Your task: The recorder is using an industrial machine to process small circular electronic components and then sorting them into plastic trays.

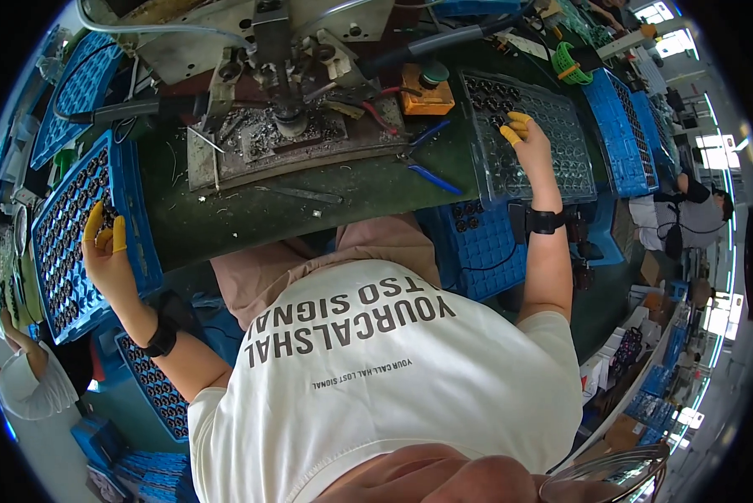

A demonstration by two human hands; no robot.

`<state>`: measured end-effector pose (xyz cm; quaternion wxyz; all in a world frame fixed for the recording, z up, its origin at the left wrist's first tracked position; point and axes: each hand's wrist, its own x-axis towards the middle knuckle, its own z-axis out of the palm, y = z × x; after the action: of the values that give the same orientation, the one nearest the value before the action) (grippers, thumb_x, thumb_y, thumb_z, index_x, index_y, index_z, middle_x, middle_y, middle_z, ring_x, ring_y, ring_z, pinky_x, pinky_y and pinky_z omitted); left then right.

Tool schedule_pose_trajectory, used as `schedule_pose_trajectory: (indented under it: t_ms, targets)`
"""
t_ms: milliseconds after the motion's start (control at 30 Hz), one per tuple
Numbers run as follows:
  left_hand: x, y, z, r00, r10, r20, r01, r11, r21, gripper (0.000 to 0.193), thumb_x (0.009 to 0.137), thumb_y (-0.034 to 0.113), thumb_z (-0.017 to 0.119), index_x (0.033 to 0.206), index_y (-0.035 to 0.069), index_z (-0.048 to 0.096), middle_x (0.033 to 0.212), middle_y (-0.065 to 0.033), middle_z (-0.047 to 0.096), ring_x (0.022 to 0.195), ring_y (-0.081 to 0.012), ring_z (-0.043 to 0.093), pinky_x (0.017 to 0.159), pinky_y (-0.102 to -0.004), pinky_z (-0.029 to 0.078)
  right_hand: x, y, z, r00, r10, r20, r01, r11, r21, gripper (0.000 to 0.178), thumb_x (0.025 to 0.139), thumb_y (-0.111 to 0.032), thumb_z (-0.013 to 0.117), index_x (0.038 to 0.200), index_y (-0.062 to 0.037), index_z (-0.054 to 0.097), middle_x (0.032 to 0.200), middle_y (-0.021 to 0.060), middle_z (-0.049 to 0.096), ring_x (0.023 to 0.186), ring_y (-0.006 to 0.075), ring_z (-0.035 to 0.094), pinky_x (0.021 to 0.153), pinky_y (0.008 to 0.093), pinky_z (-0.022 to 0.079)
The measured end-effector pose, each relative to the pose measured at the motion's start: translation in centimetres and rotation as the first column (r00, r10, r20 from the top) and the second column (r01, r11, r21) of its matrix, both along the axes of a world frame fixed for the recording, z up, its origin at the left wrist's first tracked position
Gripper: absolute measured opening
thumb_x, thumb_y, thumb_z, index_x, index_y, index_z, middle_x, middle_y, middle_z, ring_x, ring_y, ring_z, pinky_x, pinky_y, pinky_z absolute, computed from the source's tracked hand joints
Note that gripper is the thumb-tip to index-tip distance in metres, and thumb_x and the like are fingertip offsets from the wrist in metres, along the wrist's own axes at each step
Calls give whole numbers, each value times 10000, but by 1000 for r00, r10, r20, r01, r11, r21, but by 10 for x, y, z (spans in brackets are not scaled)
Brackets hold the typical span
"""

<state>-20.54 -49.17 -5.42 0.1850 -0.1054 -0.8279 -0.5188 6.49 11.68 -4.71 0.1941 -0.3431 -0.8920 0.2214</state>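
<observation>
My left hand [115,267], with yellow finger cots, is over a blue tray [142,239] filled with rows of small dark round parts. Its fingers close around one dark round part [108,215]. On the other side, my right hand [534,155] reaches over a clear plastic tray [579,159], its yellow-tipped fingers bent together beside the dark parts [487,94] at that tray's left end. What lies between those fingertips is too small to make out. Many pockets of the clear tray hold no dark part.
Between my hands stands a metal press [291,117] with dark shavings around its base plate [267,168]. Blue-handled pliers [433,178], an orange box [427,90] and a flat metal strip [301,194] lie nearby. A green basket [568,65] and more blue trays [621,130] are at the right.
</observation>
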Motion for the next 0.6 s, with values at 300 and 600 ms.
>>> schedule_pose_trajectory:
  t_ms: [300, 600]
  targets:
    - [17, 20, 18, 997, 41, -63, -50, 988, -143, 383, 788, 60, 771, 1153, 39, 654, 990, -34, 596, 796, -75, 606, 699, -192, 511, -9, -133, 25, 884, 328, -333, -195, 906, 376, 195, 831, -21, 676, 1026, -26, 659, 1022, 111, 664, 958, 271, 636, 843, 341, 495]
    - [22, 30, 26, 995, 16, -96, -34, 982, -184, 374, 760, 93, 802, 1101, 22, 667, 926, -29, 599, 775, -93, 599, 718, -207, 503, -57, -214, -41, 681, 644, -349, -487, 754, 441, 229, 755, -33, 713, 972, -96, 671, 992, 40, 641, 969, 258, 623, 850, 413, 456]
